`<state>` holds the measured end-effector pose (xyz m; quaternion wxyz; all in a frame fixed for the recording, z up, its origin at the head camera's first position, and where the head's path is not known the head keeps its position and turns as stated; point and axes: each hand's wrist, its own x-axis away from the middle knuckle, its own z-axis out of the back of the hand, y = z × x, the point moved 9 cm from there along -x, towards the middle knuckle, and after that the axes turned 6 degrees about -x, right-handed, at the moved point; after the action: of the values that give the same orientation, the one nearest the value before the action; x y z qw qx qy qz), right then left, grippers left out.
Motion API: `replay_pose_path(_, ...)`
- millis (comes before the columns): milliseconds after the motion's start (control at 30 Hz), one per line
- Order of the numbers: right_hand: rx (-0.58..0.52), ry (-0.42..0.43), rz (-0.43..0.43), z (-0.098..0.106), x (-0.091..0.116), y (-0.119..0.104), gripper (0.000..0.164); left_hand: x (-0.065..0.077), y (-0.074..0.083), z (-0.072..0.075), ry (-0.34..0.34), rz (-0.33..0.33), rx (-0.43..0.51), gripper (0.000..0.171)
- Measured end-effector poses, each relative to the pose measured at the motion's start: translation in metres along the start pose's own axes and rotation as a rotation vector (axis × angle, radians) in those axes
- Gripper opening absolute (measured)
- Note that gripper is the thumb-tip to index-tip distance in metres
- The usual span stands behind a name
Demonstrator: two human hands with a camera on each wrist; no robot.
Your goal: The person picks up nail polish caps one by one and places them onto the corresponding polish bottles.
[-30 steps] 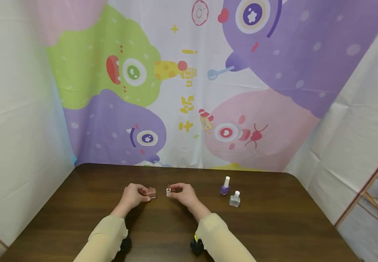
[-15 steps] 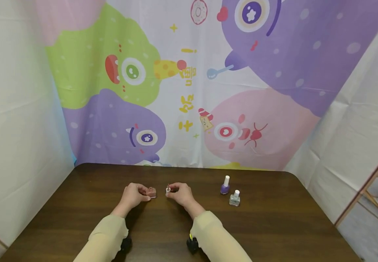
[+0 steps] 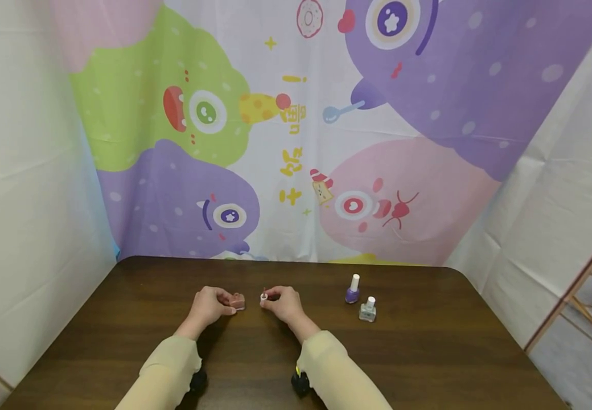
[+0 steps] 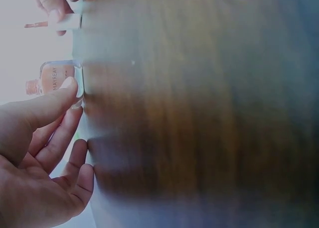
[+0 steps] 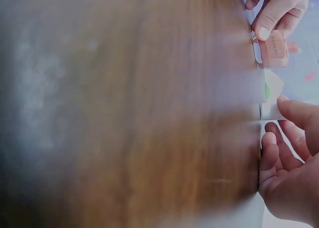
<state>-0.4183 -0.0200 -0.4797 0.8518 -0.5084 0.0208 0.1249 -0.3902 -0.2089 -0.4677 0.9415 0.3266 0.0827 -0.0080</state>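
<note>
My left hand (image 3: pixel 210 303) pinches an uncapped nail polish bottle (image 4: pixel 61 76), pinkish-brown with dark lettering, between thumb and fingers. It stands upright on the table, its threaded neck bare. To its right, my right hand (image 3: pixel 284 303) pinches the white cap (image 4: pixel 67 22) of the bottle. That cap sits upside down at the tabletop, with its brown-coated brush (image 4: pixel 36 25) pointing up. A small gap separates cap and bottle. In the right wrist view the thumb of the right hand (image 5: pixel 294 153) lies against the white cap (image 5: pixel 271 108), and the brush is hidden there.
Farther right on the dark wooden table (image 3: pixel 255 364) stand a purple nail polish bottle (image 3: pixel 352 295) and a clear one (image 3: pixel 368 312), both with white caps. Behind the table's far edge hangs a cartoon-printed curtain (image 3: pixel 296 228). White cloth (image 3: pixel 29 199) hangs on the left side.
My right hand has shifted slightly left with the cap, nearer the bottle, and then stayed still. The left hand and its bottle have not moved.
</note>
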Motion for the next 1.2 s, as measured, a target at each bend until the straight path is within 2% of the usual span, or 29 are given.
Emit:
replay_pose_path(500,-0.072,-0.083,-0.015,0.007,0.001,-0.005,0.02,0.0,-0.003,0.002,-0.004,0.017,0.004,0.018)
replay_pose_path(700,-0.068,-0.109,0.008,0.025,0.001,-0.011,0.018,0.002,-0.005,0.003,-0.01,0.025,0.019,0.019)
replay_pose_path(1033,-0.081,-0.107,0.088,0.061,0.004,-0.032,0.017,0.008,0.005,0.007,-0.022,0.022,0.021,0.019)
replay_pose_path(1200,-0.055,-0.098,0.083,0.076,0.005,-0.036,0.018,0.01,0.011,0.011,-0.017,0.003,0.02,0.02)
